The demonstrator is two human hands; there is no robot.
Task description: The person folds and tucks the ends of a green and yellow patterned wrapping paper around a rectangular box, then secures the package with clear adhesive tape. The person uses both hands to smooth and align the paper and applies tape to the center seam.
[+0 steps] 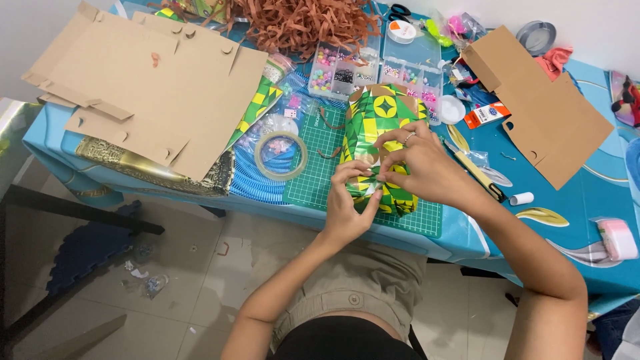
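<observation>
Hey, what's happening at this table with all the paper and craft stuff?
A person is wrapping a box in green and yellow patterned paper on a green cutting mat. The left hand and right hand both press the folded paper at the box's near end. A roll of clear tape lies just left of it, with flattened cardboard and a bead organiser nearby.

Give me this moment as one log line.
left hand: pressing wrap fold on wrapped box | right hand: pinching same fold | box: on green cutting mat | tape roll: left of box
</observation>
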